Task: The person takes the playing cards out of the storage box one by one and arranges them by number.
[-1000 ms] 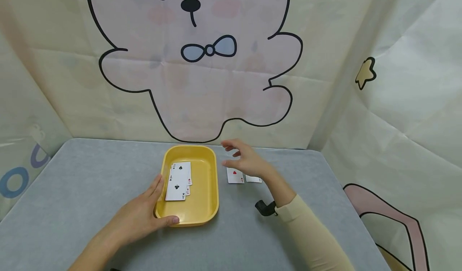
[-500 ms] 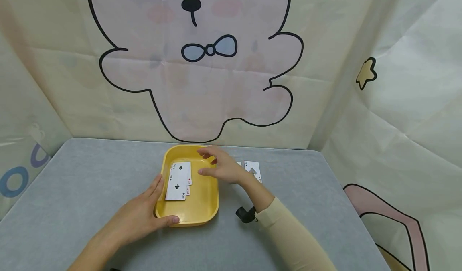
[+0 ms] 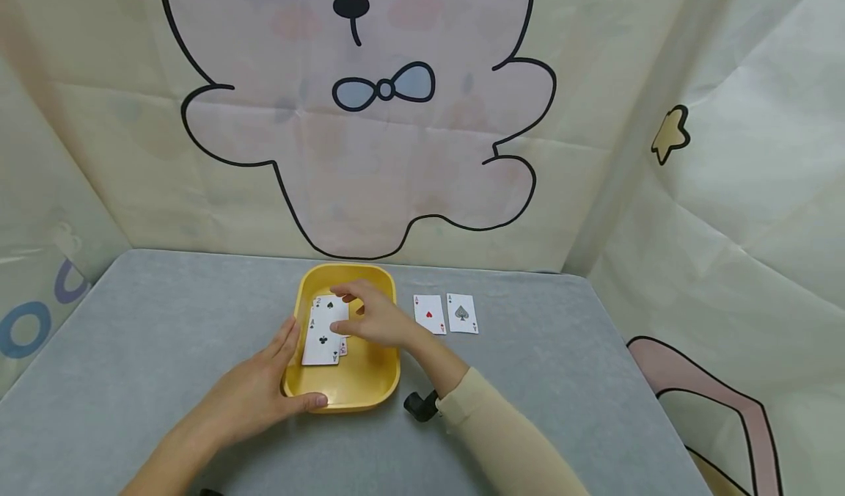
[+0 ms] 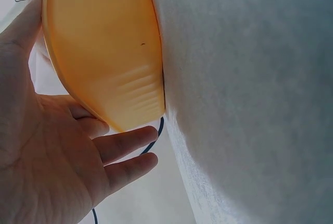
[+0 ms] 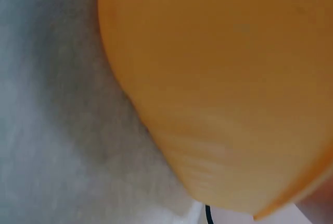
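Note:
Beside the left half of the yellow tray [image 3: 370, 389], my left hand [image 3: 251, 393] grips its near-left corner, fingers along the left rim and thumb over the near one. In the left wrist view, that thumb lies along the rim while two fingers stretch out past the wall. Inside the tray lie overlapping playing cards, an ace of clubs [image 3: 320, 351] on top. My right hand [image 3: 379, 316] hangs over the tray with thumb and fingers apart, overlapping the right edge of the cards. To the right, on the table, lie an ace of hearts [image 3: 429, 312] and an ace of spades [image 3: 462, 314].
A grey cloth covers the table [image 3: 561, 386]. Close behind it hangs a printed curtain [image 3: 396, 151], with further sheets at both sides. A black wrist camera [image 3: 421, 406] sticks out below my right wrist, beside the tray.
My right hand has moved left from above the two aces to over the cards in the tray, uncovering both aces. The left hand and tray have stayed put.

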Tool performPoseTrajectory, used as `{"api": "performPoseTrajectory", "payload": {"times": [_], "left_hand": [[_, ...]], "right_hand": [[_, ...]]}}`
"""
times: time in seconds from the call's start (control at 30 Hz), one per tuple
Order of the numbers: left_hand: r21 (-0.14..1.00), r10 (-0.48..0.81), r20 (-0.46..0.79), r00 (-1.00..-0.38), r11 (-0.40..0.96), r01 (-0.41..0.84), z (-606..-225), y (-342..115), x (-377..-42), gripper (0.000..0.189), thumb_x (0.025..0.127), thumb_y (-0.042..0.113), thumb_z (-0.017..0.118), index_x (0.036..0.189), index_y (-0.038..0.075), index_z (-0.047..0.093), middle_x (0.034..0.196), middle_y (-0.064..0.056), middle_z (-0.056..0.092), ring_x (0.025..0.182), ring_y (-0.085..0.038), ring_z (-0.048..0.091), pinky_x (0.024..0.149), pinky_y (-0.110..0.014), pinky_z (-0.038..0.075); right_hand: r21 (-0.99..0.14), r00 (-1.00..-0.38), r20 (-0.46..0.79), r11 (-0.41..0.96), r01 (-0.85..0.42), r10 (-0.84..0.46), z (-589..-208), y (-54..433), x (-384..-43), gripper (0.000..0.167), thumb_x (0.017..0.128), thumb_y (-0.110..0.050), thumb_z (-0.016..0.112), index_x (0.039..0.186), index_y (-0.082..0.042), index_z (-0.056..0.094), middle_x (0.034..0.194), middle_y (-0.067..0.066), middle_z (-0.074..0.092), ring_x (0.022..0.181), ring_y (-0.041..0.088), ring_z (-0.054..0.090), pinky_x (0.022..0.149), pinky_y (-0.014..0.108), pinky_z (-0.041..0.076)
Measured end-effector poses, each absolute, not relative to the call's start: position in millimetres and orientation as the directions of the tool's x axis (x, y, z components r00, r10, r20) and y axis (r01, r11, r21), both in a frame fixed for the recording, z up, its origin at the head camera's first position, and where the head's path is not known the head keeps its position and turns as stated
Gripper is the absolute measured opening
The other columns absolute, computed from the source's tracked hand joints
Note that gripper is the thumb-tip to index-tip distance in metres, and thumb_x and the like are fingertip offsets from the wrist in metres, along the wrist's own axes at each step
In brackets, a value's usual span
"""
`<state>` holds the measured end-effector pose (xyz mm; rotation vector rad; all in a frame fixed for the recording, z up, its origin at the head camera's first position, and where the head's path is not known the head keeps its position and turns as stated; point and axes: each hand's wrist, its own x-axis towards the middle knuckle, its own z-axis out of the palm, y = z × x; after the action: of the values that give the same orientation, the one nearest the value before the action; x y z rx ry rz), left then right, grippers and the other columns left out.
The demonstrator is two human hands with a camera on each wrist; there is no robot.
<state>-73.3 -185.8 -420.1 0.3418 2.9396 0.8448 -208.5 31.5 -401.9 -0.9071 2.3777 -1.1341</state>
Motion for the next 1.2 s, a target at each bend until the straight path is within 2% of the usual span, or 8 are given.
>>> {"api": "performPoseTrajectory", "payload": {"times": [0.17,0.43,0.6,0.7,0.97,1.2], "left_hand": [[0.529,0.232,-0.008,-0.973,0.826,0.193,-419.1,-187.1,-74.3,0.125,0.082,0.081,0.067,0.166,0.0,0.021,0.172,-0.02,0.021,0.135,-0.048,0.054,0.101,-0.063,0.048],[0.523,0.241,-0.013,-0.971,0.829,0.198,-418.4,-185.8,-75.6,0.125,0.083,0.082,0.066,0.165,-0.001,0.022,0.171,-0.02,0.021,0.136,-0.049,0.053,0.101,-0.063,0.048],[0.526,0.25,-0.029,-0.968,0.827,0.198,-417.8,-183.9,-77.1,0.124,0.083,0.082,0.064,0.166,0.001,0.02,0.172,-0.019,0.019,0.136,-0.049,0.052,0.102,-0.063,0.048],[0.535,0.252,-0.038,-0.967,0.823,0.193,-417.8,-183.3,-77.8,0.124,0.083,0.082,0.065,0.167,0.002,0.02,0.173,-0.018,0.018,0.137,-0.048,0.051,0.102,-0.063,0.047],[0.542,0.247,-0.019,-0.969,0.817,0.198,-419.8,-182.8,-77.1,0.124,0.083,0.081,0.065,0.166,0.001,0.02,0.172,-0.019,0.02,0.138,-0.049,0.05,0.102,-0.064,0.047],[0.532,0.24,-0.022,-0.97,0.825,0.192,-419.9,-185.8,-74.3,0.125,0.083,0.082,0.065,0.166,0.0,0.02,0.172,-0.019,0.02,0.136,-0.049,0.052,0.101,-0.062,0.049]], "right_hand": [[-0.739,-0.733,-0.049,0.519,-0.43,-0.678,-409.9,15.9,-211.5,0.064,0.094,-0.028,0.078,0.151,-0.01,0.055,0.147,0.01,0.056,0.131,0.026,0.053,0.109,0.035,0.047],[-0.633,-0.742,-0.125,0.628,-0.452,-0.659,-426.7,-1.8,-212.6,0.072,0.085,-0.034,0.088,0.148,-0.016,0.06,0.145,0.002,0.058,0.13,0.016,0.046,0.112,0.03,0.038],[-0.563,-0.744,-0.172,0.684,-0.464,-0.646,-431.9,-1.3,-209.3,0.08,0.077,-0.039,0.093,0.148,-0.021,0.061,0.144,-0.002,0.057,0.123,0.014,0.045,0.099,0.027,0.039],[-0.536,-0.743,-0.189,0.701,-0.47,-0.642,-433.3,0.1,-208.4,0.084,0.075,-0.042,0.095,0.148,-0.021,0.061,0.143,-0.003,0.055,0.119,0.013,0.044,0.095,0.027,0.037],[-0.464,-0.734,-0.199,0.722,-0.513,-0.65,-434.2,-2.0,-210.0,0.091,0.072,-0.045,0.096,0.15,-0.019,0.058,0.147,0.0,0.054,0.125,0.016,0.044,0.1,0.031,0.036],[-0.418,-0.735,-0.212,0.74,-0.527,-0.644,-438.5,-7.6,-210.1,0.095,0.071,-0.047,0.096,0.153,-0.022,0.055,0.15,-0.002,0.052,0.123,0.014,0.043,0.099,0.029,0.037]]}}
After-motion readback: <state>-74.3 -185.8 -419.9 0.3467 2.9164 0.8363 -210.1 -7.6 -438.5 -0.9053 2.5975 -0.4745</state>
